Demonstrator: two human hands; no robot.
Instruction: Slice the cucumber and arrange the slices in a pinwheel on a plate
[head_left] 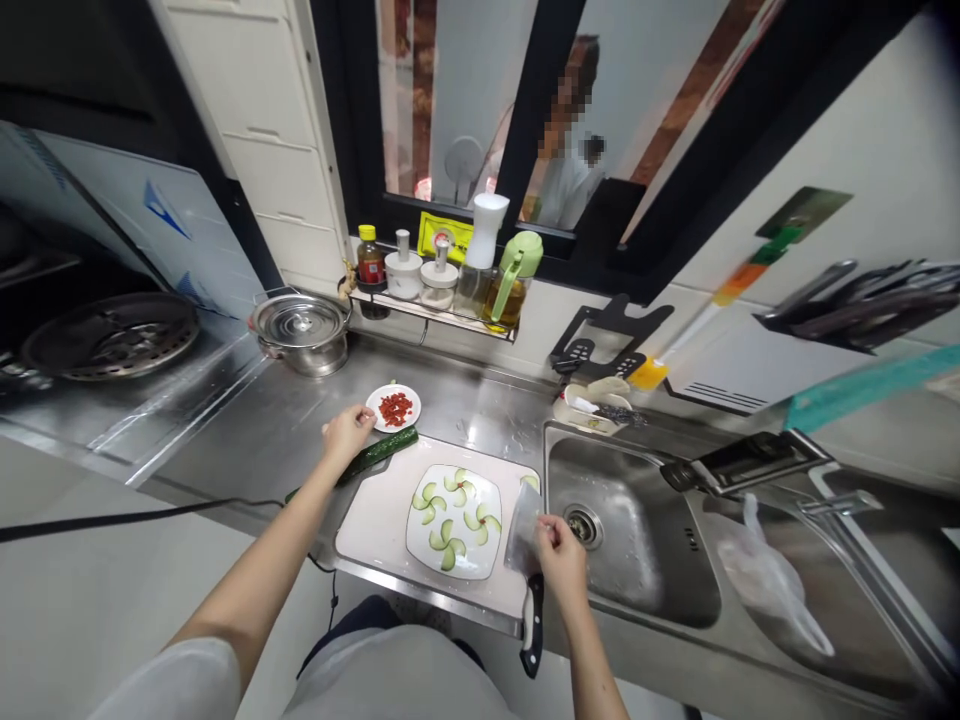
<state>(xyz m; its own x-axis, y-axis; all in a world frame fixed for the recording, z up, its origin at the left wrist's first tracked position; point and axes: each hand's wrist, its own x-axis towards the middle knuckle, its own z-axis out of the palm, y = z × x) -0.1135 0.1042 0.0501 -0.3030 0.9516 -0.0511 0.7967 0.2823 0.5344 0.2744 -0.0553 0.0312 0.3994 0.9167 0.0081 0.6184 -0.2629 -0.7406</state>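
Observation:
My left hand (pixel 348 438) is at the near left rim of a small white dish (pixel 415 411), fingers drawn together. Small red pieces (pixel 395 408) lie in that dish. Beside the hand, a dark green cucumber (pixel 382 450) rests along the edge of a pale cutting board (pixel 367 530). On the board stands a square white plate (pixel 454 517) with pale green slices (pixel 448 545) in pinwheel groups, some with red at the centre. My right hand (pixel 562 557) is closed in a pinch above a cleaver (pixel 532 605); whatever it pinches is too small to see.
The cleaver's black handle juts past the counter's front edge. A steel sink (pixel 622 530) lies to the right, with a tap (pixel 750 465) and a plastic bag (pixel 772 570). A lidded pot (pixel 304 330) stands at the back left. Several condiment containers sit on a rack (pixel 435 305) below the window.

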